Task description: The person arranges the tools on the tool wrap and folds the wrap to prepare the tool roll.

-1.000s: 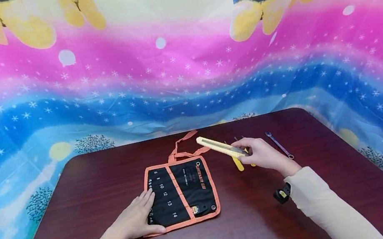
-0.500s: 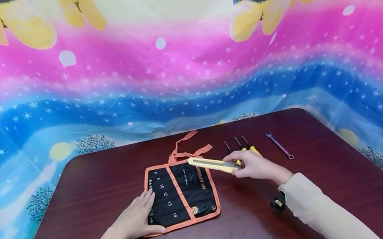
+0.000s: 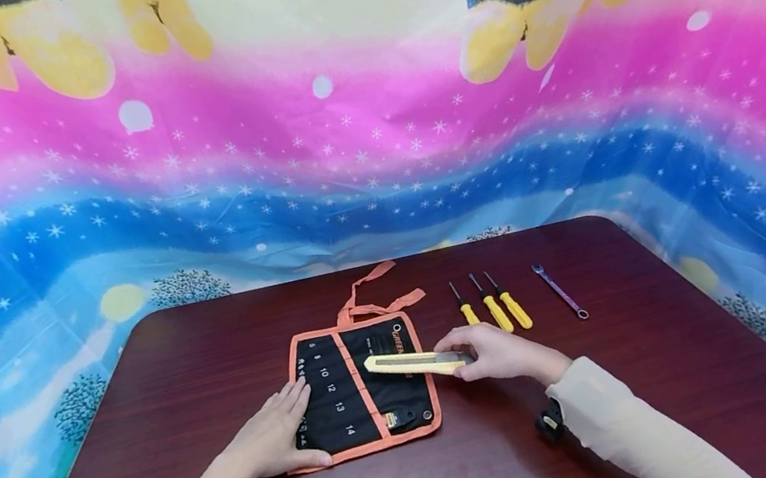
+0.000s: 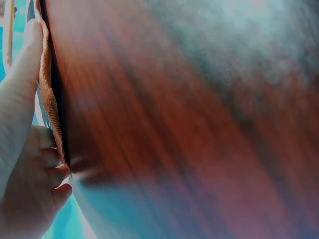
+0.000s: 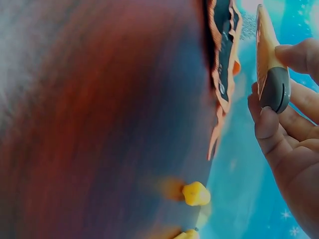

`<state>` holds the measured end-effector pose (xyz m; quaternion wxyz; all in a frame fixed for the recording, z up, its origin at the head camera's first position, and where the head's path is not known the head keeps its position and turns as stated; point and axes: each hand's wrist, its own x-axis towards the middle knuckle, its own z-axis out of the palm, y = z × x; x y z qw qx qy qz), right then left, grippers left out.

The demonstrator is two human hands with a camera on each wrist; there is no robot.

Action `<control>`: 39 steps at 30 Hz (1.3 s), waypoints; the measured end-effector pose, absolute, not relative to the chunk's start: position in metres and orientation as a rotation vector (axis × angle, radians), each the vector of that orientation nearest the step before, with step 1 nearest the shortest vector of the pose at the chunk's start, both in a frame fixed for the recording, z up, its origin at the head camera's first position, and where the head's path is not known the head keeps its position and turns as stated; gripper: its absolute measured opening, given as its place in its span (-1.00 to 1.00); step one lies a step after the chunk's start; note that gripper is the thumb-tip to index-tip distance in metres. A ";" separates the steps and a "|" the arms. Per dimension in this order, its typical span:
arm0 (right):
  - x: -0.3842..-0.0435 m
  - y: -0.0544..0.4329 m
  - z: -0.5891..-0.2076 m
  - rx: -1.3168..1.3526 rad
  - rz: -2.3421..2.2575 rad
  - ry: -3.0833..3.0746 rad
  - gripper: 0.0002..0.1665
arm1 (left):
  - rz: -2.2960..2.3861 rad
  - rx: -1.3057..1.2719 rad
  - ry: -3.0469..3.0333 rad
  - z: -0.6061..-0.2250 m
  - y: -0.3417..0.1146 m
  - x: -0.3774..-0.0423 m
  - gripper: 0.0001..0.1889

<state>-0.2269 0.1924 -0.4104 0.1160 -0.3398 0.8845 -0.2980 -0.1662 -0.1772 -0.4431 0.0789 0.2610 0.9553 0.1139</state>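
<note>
A black fabric tool pouch [image 3: 386, 327] with orange edging and printed sizes lies flat on the table. My left hand [image 3: 271, 435] rests on its left side with fingers laid over the fabric; the left wrist view shows the thumb along the orange edge [image 4: 48, 94]. Between thumb and fingers, my right hand [image 3: 501, 353] holds a yellow utility knife [image 3: 407, 364] by its grey end [image 5: 275, 89]. The knife hovers over the right half of the pouch, pointing left. A dark item with a yellow label [image 3: 399, 418] sits in the pouch's lower right pocket.
Behind the right hand lie three yellow-handled screwdrivers [image 3: 494, 309] side by side. Farther right is a combination wrench [image 3: 559, 291]. Orange tie straps [image 3: 370, 300] trail from the pouch's far edge on the dark wooden table [image 3: 218, 343]. A printed curtain [image 3: 338, 153] hangs behind.
My right hand has brought the utility knife left and nearer, from beside the pouch to above it. The screwdrivers have come into full view. My left hand has stayed in place.
</note>
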 end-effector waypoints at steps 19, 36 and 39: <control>-0.223 0.190 -0.413 -1.032 -0.795 2.532 -0.59 | 0.332 0.802 2.872 -0.443 -0.177 -0.166 0.18; -0.224 0.189 -0.397 -1.104 -0.785 2.525 -0.59 | 0.315 0.773 2.867 -0.442 -0.176 -0.166 0.19; -0.225 0.187 -0.395 -1.120 -0.779 2.526 -0.59 | 0.326 0.777 2.865 -0.441 -0.176 -0.166 0.19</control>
